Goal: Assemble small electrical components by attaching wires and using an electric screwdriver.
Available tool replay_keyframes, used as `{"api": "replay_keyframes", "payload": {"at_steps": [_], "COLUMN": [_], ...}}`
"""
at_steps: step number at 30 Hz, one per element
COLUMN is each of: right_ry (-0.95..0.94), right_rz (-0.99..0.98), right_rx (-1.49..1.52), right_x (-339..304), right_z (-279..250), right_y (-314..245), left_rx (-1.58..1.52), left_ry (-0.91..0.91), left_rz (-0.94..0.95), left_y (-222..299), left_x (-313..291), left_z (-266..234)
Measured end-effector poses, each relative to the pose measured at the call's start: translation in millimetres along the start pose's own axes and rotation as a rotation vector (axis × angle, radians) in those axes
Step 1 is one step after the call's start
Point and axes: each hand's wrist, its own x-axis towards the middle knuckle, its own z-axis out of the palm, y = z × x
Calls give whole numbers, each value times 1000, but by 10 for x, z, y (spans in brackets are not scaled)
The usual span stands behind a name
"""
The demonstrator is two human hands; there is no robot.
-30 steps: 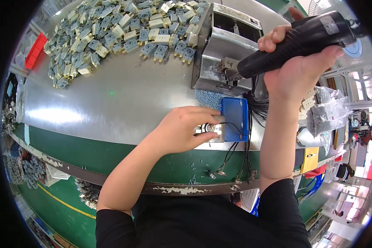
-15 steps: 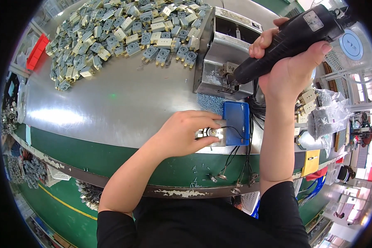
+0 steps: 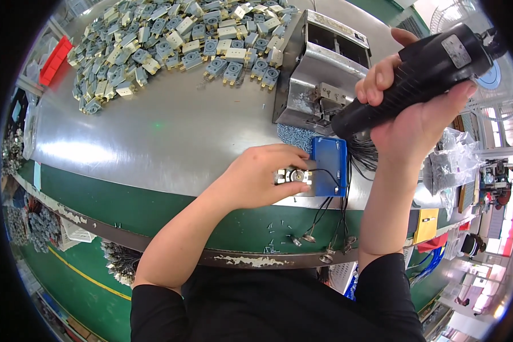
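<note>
My left hand (image 3: 257,175) pinches a small white and metal part (image 3: 295,176) with a round centre and a thin black cable. It rests on a flat metal block (image 3: 309,188) against the left side of a blue tray (image 3: 328,157). Raised at the right, my right hand (image 3: 407,128) is wrapped round a black electric screwdriver (image 3: 419,77). Its nose points down and left, close to the front of a metal screw feeder (image 3: 319,74). The bit's tip is hard to make out.
A large heap of grey and cream socket-like parts (image 3: 182,40) covers the far left of the table. Small screws (image 3: 296,137) lie beside the feeder. Black cables with round metal ends (image 3: 309,237) hang over the green front edge. A red bin (image 3: 56,60) stands far left.
The screwdriver's nose has come away from the feeder's front, toward me and slightly right. My left hand keeps its hold on the part. The whole view has shifted a little.
</note>
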Motion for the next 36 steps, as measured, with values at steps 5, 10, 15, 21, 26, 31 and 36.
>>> {"api": "replay_keyframes", "payload": {"at_steps": [5, 10, 15, 21, 26, 31, 36], "right_ry": [-38, 33, -156, -50, -85, -95, -242], "right_rz": [-7, -2, -27, -15, -15, -19, -9], "right_rx": [-71, -253, -111, -234, -208, -200, 198], "right_x": [-237, -415, -451, -506, -532, -522, -448], "right_z": [167, 487, 359, 473, 449, 419, 276], "right_y": [-61, -104, -40, -146, -167, -127, -69], "left_rx": [-153, -161, -198, -215, -249, -295, -350], "left_ry": [158, 190, 138, 140, 151, 144, 139], "left_rz": [-123, -17, -49, -50, -27, -52, -131], "left_y": [-7, -25, 5, 15, -27, -13, 14], "left_x": [-9, -14, -24, -30, -18, -19, -13], "left_z": [-8, 3, -24, -32, -25, -40, -44]}}
